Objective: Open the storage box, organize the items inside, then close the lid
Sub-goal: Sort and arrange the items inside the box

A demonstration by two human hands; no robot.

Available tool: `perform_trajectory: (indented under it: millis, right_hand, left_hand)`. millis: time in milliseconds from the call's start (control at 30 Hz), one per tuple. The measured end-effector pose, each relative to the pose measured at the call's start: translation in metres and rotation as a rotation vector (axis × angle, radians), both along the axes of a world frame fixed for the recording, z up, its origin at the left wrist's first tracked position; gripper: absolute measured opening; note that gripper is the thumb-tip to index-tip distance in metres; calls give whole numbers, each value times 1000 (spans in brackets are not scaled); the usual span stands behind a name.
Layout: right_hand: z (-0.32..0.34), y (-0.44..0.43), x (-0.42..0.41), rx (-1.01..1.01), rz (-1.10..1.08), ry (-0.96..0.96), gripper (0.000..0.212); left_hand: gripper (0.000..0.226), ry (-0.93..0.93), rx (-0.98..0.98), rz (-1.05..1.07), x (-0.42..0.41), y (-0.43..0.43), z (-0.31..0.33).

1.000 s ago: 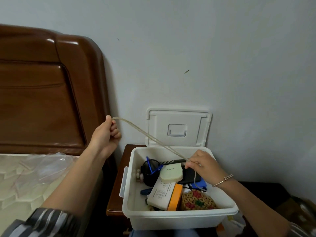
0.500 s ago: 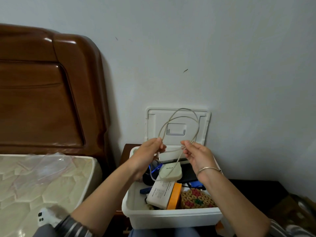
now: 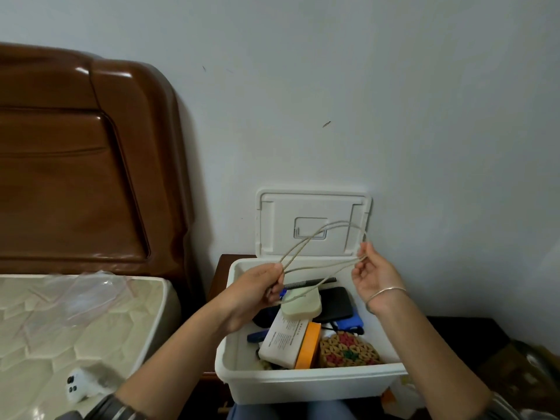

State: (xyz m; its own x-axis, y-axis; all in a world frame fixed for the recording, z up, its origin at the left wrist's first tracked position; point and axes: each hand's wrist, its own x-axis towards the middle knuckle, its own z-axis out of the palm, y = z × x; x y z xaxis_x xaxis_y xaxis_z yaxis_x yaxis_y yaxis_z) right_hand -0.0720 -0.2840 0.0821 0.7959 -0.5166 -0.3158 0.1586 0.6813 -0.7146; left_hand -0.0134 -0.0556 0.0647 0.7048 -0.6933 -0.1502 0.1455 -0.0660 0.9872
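Left hand (image 3: 256, 287) gripping looped pale cable (image 3: 321, 234), right hand (image 3: 374, 275) pinching its far end, both hovering over open white storage box (image 3: 303, 386), lid (image 3: 313, 222) leaning against wall.

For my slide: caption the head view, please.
Left hand and right hand hold a looped cable over the open storage box.

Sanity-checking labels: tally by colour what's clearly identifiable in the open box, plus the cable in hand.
Black: 2, comb, flat case
Cream: 2, rounded block, cable between left hand and right hand
White-orange: 1, carton
Multicolour: 1, woven mat
Total: 6. Blue bits underneath are too hidden to count.
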Motion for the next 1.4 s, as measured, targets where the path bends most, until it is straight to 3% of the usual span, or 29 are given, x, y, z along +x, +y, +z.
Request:
perform_trajectory:
  millis: [133,233,333,567,633,733,800,900,1000,1100,1133,1267,1400]
  right_hand:
    - [7,-25,-7,86,75,59,35]
    - [13,-31,-15,256,109,-66,48]
    - [26,-31,-20,344,108,-178,42]
    - [37,-20,-17,257,57,-135,46]
    - [36,-12,-14,149,64,-79,46]
    - [37,-1,-10,12,68,-73,45]
    - [39,8,-8,-53,94,-82,44]
    - [41,32,-2,-89,173,-77,42]
    - [42,57,4,-60,236,-89,41]
    - [50,56,7,7,185,-125,43]
    - [54,49,8,34,145,-140,44]
    - [54,6,2,114,28,-155,48]
    - [21,-13,-5,69,98,-76,49]
  left_hand:
    - [35,-26,124,-35,6,12,-6]
    - [35,-9,139,-136,-1,8,-4]
    - [34,89,104,-202,-9,1,-3]
    - [22,282,54,-190,-19,0,-22]
    - [23,246,89,-148,-19,5,-29]
    - [20,23,260,-17,-17,12,-25]
    - [39,-174,363,75,-13,13,-15]
    - [66,-295,279,-12,-19,2,6]
    - [61,-375,219,-180,-32,-21,17]
    - [20,-331,130,-223,-42,-28,18]
    - [15,-303,96,-215,-42,-25,16]
    - [26,-191,62,-168,-39,-4,7]
    - [35,-140,32,-193,-38,5,5]
